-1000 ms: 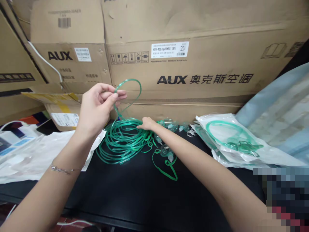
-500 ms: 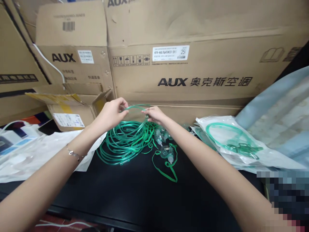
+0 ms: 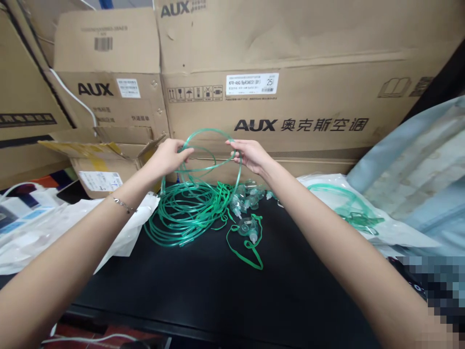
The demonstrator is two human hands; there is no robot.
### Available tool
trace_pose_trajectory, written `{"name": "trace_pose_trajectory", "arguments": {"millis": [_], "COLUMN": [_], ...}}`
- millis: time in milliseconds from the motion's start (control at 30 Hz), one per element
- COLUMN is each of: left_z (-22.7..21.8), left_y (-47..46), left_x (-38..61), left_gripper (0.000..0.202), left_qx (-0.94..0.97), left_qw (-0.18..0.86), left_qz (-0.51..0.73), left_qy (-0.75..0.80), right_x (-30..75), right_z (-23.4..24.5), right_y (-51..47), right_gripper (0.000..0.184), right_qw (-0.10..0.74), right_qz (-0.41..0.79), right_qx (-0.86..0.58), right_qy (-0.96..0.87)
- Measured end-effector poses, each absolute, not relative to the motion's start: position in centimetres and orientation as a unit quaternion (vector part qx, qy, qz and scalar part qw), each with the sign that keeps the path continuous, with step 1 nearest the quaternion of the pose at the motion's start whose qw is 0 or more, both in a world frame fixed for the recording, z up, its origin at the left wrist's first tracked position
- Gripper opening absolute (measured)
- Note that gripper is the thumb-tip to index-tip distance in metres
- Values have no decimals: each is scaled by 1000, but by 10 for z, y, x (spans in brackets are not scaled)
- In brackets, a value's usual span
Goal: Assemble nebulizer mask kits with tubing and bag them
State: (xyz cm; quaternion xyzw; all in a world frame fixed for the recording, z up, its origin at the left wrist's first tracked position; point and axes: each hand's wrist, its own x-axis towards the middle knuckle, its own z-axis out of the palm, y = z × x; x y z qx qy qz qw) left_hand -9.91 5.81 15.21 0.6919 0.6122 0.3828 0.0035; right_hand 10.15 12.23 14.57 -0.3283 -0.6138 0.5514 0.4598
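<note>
Both hands hold a loop of clear green oxygen tubing [image 3: 209, 130] above the black table. My left hand [image 3: 170, 156] pinches its left side between thumb and fingers. On the other side, my right hand [image 3: 250, 154] grips the loop with its fingertips. Below hangs part of the tubing, over a coiled pile of green tubing [image 3: 181, 213] on the table. Green elastic straps [image 3: 221, 198] lie tangled at the pile's right side. Beside them are several clear oxygen masks [image 3: 247, 194], and a nearer mask [image 3: 248, 227] has its strap spread toward me.
Large AUX cartons [image 3: 301, 106] stand behind the table, with a small opened carton [image 3: 101, 169] at left. White plastic packaging [image 3: 127, 237] lies left. A bagged green mask set [image 3: 359, 215] rests at right, near a light blue curtain [image 3: 399, 155].
My hands have moved apart, the right one rising and shifting right. The tubing between them has opened from a low, nearly straight stretch into a raised round loop.
</note>
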Motion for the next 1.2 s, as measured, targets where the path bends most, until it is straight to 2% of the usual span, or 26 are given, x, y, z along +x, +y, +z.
{"name": "trace_pose_trajectory", "arguments": {"millis": [67, 200, 267, 300, 400, 433, 600, 733, 900, 1000, 1067, 1200], "left_z": [166, 194, 204, 207, 211, 210, 199, 182, 162, 156, 152, 144], "left_y": [55, 45, 38, 35, 28, 27, 36, 45, 45, 44, 44, 48], "left_x": [-91, -74, -66, -62, -54, -53, -61, -69, -67, -67, -70, -80], "left_gripper": [24, 20, 21, 22, 25, 25, 21, 18, 19, 18, 17, 19], "left_qx": [690, 687, 688, 691, 694, 692, 683, 688, 665, 653, 668, 709], "left_qw": [5, 73, 87, 89, 102, 107, 89, 88, 151, 170, 148, 106], "left_qz": [438, 520, 533, 534, 529, 526, 517, 485, 479, 486, 466, 388], "left_qy": [576, 503, 485, 480, 478, 483, 508, 532, 553, 555, 561, 579], "right_x": [105, 109, 110, 110, 109, 109, 115, 126, 138, 144, 149, 158], "right_z": [147, 143, 139, 138, 136, 136, 148, 161, 166, 159, 150, 130], "right_y": [118, 113, 113, 113, 113, 113, 111, 109, 105, 105, 107, 116], "right_gripper": [8, 38, 44, 41, 16, 15, 25, 20, 12, 7, 6, 22], "right_qw": [469, 448, 423, 413, 414, 424, 476, 494, 506, 492, 466, 417], "right_qz": [545, 526, 504, 497, 491, 492, 501, 525, 525, 512, 493, 453], "right_qx": [-326, -328, -341, -349, -369, -373, -365, -338, -333, -344, -364, -398], "right_qy": [-614, -644, -671, -679, -672, -663, -624, -606, -598, -614, -638, -680]}}
